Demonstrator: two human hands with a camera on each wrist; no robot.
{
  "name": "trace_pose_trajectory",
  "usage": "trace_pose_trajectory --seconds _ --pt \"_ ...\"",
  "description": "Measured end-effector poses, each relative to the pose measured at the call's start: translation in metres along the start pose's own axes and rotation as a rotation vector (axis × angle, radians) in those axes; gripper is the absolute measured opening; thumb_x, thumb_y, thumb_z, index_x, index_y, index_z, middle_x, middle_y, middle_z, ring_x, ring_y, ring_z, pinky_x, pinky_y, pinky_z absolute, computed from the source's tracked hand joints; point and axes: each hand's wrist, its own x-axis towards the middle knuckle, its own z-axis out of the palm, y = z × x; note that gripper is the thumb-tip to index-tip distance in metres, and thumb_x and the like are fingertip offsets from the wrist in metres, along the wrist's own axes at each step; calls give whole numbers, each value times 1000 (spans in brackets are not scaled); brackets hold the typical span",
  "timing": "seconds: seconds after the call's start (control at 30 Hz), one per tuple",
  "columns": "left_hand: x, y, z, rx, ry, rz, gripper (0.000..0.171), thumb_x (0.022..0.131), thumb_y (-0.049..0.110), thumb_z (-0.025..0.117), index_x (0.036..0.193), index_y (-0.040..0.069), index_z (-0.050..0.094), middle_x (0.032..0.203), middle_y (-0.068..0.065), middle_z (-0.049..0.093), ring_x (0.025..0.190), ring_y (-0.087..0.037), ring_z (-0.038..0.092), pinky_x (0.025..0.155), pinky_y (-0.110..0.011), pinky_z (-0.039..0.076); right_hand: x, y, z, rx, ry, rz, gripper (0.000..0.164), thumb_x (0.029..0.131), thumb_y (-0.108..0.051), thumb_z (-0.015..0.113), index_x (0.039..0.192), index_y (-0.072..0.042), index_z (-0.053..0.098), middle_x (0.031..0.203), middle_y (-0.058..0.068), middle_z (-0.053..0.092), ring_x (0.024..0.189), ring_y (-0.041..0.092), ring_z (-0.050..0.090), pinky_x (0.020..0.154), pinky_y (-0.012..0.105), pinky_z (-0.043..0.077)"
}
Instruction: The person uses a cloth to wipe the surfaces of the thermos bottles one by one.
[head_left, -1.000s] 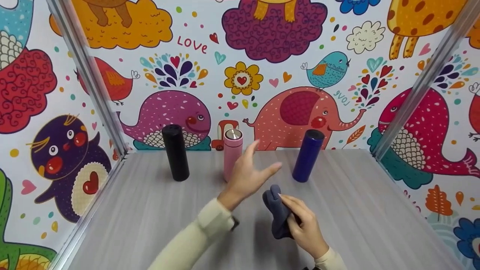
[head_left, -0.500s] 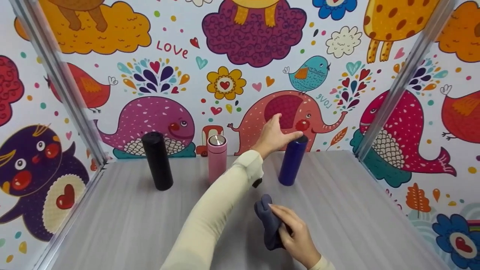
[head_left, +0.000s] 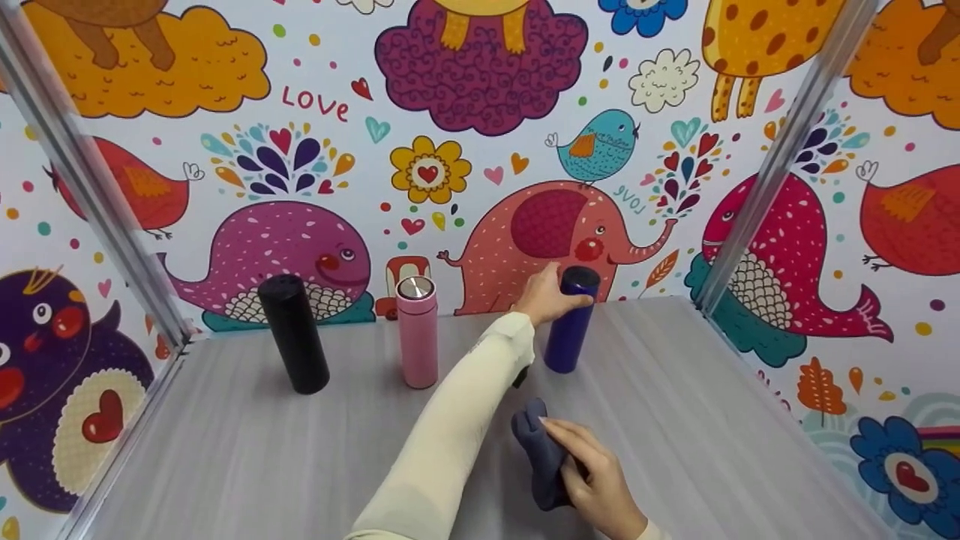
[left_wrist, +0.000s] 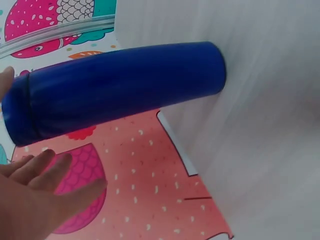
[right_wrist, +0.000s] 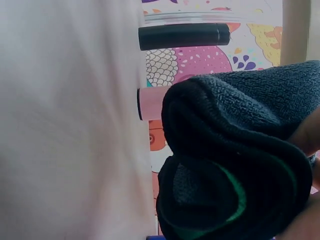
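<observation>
L hand: fingers wide, thumb opp., abt top of standing blue cylindrical btl | R hand: fingers pinching folded dk-grey fuzzy cloth

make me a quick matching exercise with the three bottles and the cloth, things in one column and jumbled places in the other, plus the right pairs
Things
1. black bottle
2. pink bottle
3. blue bottle
4. blue-grey cloth

Places, as the head view shows them
A. standing between the two other bottles
B. held in the right hand
C. standing with the left hand at its upper part
D. standing leftmost of the three bottles

Right pairs: 1-D, 2-A, 3-C, 4-B
</observation>
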Motion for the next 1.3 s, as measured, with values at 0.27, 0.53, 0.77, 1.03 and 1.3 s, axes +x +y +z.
trace_pose_trajectory --seconds 0.27,0.53,0.77,1.03,1.3 --pt "-4 -2 8 -50 15 -4 56 90 29 77 137 9 52 129 -7 64 117 -21 61 98 -39 51 8 -14 -7 10 10 19 72 69 36 52 129 -1 65 123 12 65 113 23 62 97 16 44" --pt "-30 -7 -15 -32 35 112 58 89 32 78 137 9 55 129 -6 64 116 -19 62 97 -36 51 23 -26 -17 35 59 -39 72 66 38 51 127 3 66 120 17 66 110 26 63 96 17 46" --pt "-85 -19 -56 -104 54 214 59 87 33 80 136 10 57 128 -4 65 115 -20 63 97 -37 51 29 -28 -30 60 78 -101 69 65 38 50 125 9 64 117 20 66 111 21 63 96 20 47" --pt "-171 -36 -110 -145 37 257 63 87 35 80 141 15 54 133 -1 62 117 -19 62 91 -38 55 39 -25 -32 84 123 -124 65 67 37 49 125 11 64 118 26 65 117 16 60 99 22 46" --pt "-244 -62 -131 -155 30 184 64 87 36 79 142 16 54 133 0 62 117 -21 63 90 -37 55 40 -16 -13 135 106 -134 65 67 38 50 124 13 63 119 27 64 119 15 59 99 22 46"
